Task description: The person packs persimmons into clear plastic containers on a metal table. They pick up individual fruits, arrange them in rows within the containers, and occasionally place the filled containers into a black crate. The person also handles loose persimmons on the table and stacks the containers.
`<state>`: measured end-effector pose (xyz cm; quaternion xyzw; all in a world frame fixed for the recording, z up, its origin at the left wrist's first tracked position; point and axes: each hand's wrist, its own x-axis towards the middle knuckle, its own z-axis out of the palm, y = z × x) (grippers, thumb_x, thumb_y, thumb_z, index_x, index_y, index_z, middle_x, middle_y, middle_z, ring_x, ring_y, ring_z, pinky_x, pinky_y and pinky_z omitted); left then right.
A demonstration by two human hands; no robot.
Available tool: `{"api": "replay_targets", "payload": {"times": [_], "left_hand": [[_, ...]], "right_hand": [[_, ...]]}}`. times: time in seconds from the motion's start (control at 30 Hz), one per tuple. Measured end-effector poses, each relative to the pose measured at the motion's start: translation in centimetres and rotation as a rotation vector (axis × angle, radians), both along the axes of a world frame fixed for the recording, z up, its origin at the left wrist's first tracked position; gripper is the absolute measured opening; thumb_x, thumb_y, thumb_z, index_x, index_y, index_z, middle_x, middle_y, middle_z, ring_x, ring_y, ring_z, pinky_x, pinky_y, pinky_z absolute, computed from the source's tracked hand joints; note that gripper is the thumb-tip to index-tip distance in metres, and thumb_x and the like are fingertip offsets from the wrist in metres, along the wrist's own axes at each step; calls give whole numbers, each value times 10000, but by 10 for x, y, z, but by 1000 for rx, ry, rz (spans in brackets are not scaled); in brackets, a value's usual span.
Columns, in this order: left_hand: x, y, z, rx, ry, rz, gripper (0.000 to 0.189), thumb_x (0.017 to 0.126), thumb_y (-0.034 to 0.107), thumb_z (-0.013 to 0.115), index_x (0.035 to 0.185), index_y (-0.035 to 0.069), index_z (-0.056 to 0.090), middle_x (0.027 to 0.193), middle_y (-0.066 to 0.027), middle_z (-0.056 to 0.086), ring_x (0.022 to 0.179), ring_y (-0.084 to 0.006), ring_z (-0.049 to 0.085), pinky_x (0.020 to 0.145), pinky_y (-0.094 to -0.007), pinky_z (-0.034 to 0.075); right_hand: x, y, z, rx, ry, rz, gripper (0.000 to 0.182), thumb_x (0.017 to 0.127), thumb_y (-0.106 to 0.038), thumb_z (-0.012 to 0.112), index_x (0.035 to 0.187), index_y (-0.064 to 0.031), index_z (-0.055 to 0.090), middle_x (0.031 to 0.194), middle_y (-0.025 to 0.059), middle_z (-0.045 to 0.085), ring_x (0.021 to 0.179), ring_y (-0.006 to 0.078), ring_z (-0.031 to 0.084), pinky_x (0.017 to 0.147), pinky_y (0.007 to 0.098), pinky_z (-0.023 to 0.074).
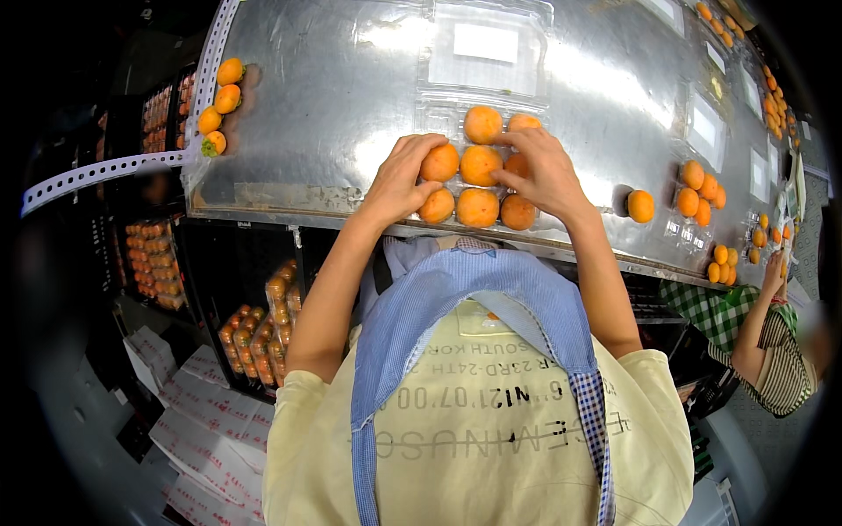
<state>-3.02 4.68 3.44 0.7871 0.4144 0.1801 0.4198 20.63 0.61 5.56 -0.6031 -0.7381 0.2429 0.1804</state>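
Observation:
Orange persimmons (481, 165) sit in rows of a clear plastic clamshell tray (454, 121) on the metal table before me. My left hand (402, 177) curls around the persimmon (439, 162) in the middle of the left column, fingers above it and thumb below. On the other side, my right hand (546, 171) spans a persimmon (517, 165) in the right column and partly hides it. Its fingertips touch the far right persimmon (524, 122), and its thumb reaches the central one. The tray's lid (487, 59), bearing a white label, lies folded back.
Several loose persimmons (227, 99) line the table's left edge, by a perforated metal rail (105, 177). One persimmon (640, 206) lies to my right, near another filled tray (702, 191). Packed trays (154, 263) and cartons (210, 421) stand lower left. A co-worker's arm (756, 329) is at right.

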Motion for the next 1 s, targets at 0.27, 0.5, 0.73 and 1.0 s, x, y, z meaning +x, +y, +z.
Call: {"api": "replay_targets", "payload": {"times": [0.27,0.5,0.73,1.0], "left_hand": [[-7,5,-10,-111,-80,-21,534,677,19,679,1178,105,515,1245,-80,518,1171,-265,478,998,-353,387],[-6,9,-5,-9,-26,-65,466,700,94,679,1144,88,538,1215,-99,528,1148,-278,486,978,-368,398],[11,-13,12,-89,-167,288,379,756,116,676,1109,44,559,1008,-85,603,889,-180,578,775,-292,459],[56,-33,46,-1070,-525,124,539,817,313,673,1224,36,454,1037,-105,563,922,-166,577,848,-301,473]], "right_hand": [[15,-33,-14,33,-61,-184,500,646,-218,752,1082,-55,571,1014,103,591,939,275,545,811,369,454],[16,-25,-12,-83,-68,-197,570,604,-203,767,1115,-57,561,1015,105,595,913,255,576,759,352,488],[33,-45,-12,-388,995,-354,654,653,-235,765,1200,0,494,1144,93,545,1036,188,535,902,339,438],[2,-48,12,-73,833,-102,623,635,-161,778,1188,-56,509,1125,61,512,1024,175,515,815,307,448]]}}
